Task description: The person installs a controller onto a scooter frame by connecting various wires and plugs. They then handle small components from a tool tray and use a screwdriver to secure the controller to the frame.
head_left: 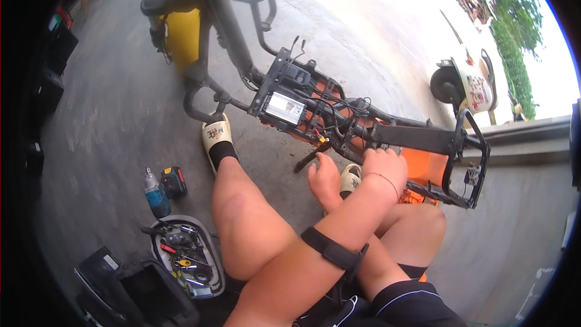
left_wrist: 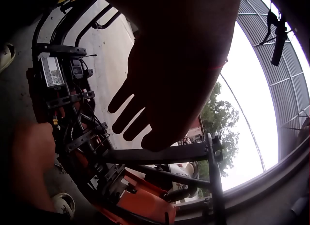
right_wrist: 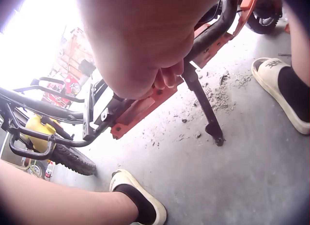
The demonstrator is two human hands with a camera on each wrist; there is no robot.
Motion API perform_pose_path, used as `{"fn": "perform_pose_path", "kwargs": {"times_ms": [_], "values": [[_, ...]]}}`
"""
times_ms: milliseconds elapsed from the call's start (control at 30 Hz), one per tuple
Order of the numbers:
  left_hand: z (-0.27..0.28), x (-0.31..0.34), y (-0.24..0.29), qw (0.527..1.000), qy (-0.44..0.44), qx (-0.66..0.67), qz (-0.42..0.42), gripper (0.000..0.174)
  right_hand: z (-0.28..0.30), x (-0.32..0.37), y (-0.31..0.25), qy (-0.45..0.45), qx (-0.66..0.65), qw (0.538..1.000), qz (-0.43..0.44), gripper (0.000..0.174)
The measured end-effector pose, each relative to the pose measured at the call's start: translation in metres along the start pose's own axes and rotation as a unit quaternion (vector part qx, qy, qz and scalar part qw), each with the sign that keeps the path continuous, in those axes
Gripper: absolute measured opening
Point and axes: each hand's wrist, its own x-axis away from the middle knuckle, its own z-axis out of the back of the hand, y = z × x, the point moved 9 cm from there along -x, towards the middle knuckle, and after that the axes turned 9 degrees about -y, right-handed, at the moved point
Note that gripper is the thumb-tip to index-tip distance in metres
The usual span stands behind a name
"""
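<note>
My left hand (head_left: 385, 172) is over the black bar (head_left: 411, 137) of a bare vehicle frame; in the left wrist view the fingers of this hand (left_wrist: 162, 84) hang straight and spread, and whether they touch the bar is unclear. My right hand (head_left: 325, 180) is lower, beside the frame's near side by a small yellow connector (head_left: 321, 139). In the right wrist view its fingers (right_wrist: 168, 77) are bent next to the tube and an orange panel (right_wrist: 138, 111); what they touch is hidden. A silver box (head_left: 284, 108) and loose black cables (head_left: 357, 109) are mounted on the frame.
A kickstand (right_wrist: 206, 106) stands on the concrete between my feet. To the left are a blue power driver (head_left: 157, 197), a battery (head_left: 173, 181), a tray of tools (head_left: 216, 260) and an open black case (head_left: 130, 272). A white scooter (head_left: 475, 91) is parked at upper right.
</note>
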Motion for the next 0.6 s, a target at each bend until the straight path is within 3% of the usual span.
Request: {"fn": "perform_pose_path", "kwargs": {"times_ms": [33, 100, 200, 300, 367, 433, 500, 600], "values": [[0.006, 0.002, -0.001, 1.000, 0.013, 0.003, -0.008, 0.020, 0.013, 0.002, -0.009, 0.009, -0.004, 1.000, -0.009, 0.038], [0.018, 0.010, -0.002, 0.998, 0.021, -0.054, -0.028, 0.022, 0.020, 0.010, -0.008, -0.089, -0.034, 0.992, -0.086, 0.023], [0.027, 0.015, -0.011, 0.998, 0.020, -0.040, -0.051, 0.023, 0.024, 0.028, 0.002, -0.058, -0.197, 0.977, 0.051, 0.036], [0.033, 0.025, -0.019, 0.998, 0.013, -0.024, -0.054, 0.023, 0.037, 0.036, 0.001, -0.039, -0.130, 0.986, 0.100, 0.047], [0.035, 0.029, -0.025, 0.998, 0.007, -0.009, -0.058, 0.026, 0.047, 0.047, -0.006, -0.220, 0.055, 0.973, -0.036, 0.043], [0.038, 0.036, -0.033, 0.998, -0.027, 0.020, -0.047, 0.040, 0.062, 0.062, -0.004, -0.182, 0.058, 0.980, -0.060, 0.039], [0.039, 0.036, -0.038, 0.998, -0.024, -0.002, -0.066, 0.032, 0.093, 0.080, 0.002, 0.041, -0.054, 0.998, -0.002, 0.047], [0.045, 0.041, -0.042, 0.997, -0.041, 0.040, -0.056, 0.037, 0.125, 0.104, 0.001, 0.095, -0.037, 0.995, 0.002, 0.040]]}}
